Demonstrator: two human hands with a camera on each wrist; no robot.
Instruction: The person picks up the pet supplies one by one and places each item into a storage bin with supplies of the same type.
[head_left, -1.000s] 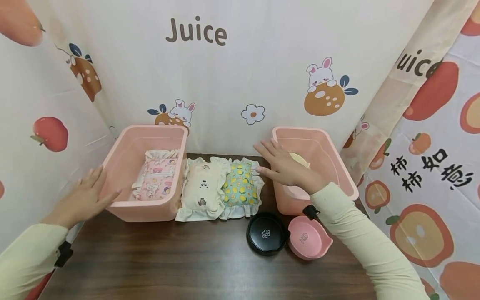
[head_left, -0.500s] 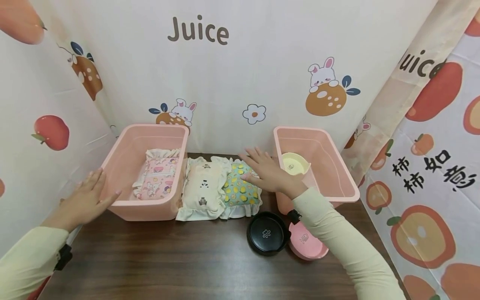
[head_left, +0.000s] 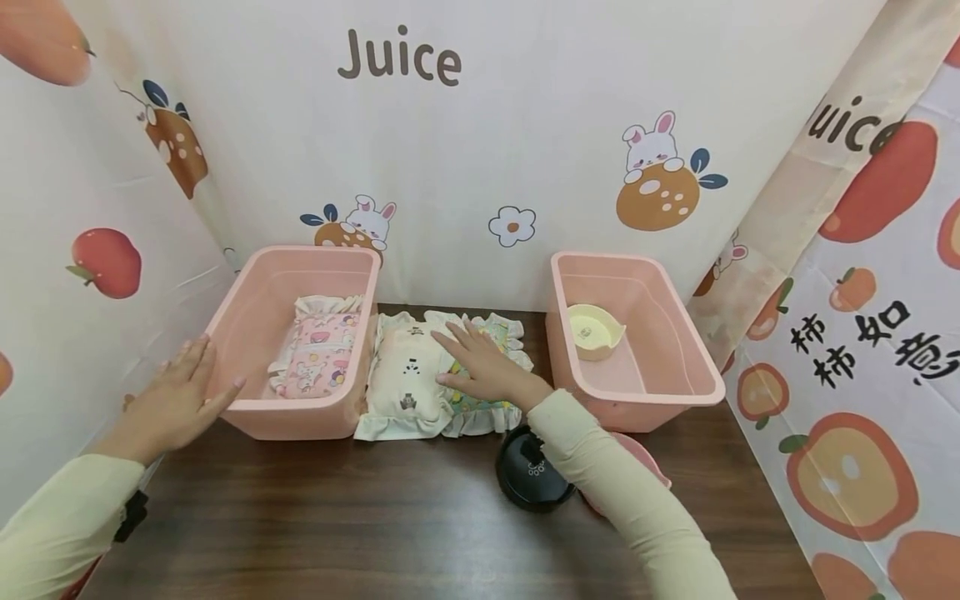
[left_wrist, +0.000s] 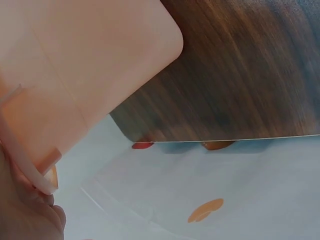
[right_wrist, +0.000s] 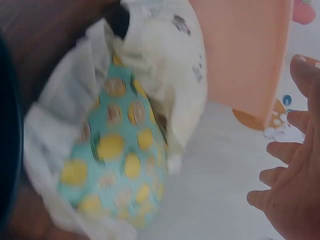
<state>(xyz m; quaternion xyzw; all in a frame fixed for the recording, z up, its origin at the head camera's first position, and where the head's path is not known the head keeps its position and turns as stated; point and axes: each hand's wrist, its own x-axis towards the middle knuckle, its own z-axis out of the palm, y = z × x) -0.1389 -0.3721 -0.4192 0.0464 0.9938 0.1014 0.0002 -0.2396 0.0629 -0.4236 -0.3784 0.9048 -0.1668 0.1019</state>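
My left hand (head_left: 168, 407) rests with extended fingers at the left rim of a pink plastic bin (head_left: 292, 406); a ruffled pink pillow (head_left: 318, 354) lies inside that bin. Over the table, my right hand (head_left: 487, 367) hovers with fingers spread and holds nothing. Below it are two ruffled pillows side by side: a cream one with small bear prints (head_left: 401, 371) and a green one with lemons (right_wrist: 127, 150). In the head view the right hand covers part of the lemon pillow. The left wrist view catches the left hand (left_wrist: 30, 210) beside the bin's lip.
A second pink bin (head_left: 652, 397) stands at the right with a pale yellow bowl (head_left: 592, 332) in it. In front are a black bowl (head_left: 525, 479) with a paw print and a pink bowl (head_left: 643, 454), both partly behind the right sleeve. A printed curtain (head_left: 450, 167) hangs behind.
My right hand has moved left, from over the right bin to above the two pillows, uncovering the yellow bowl. My left hand has stayed at its bin.
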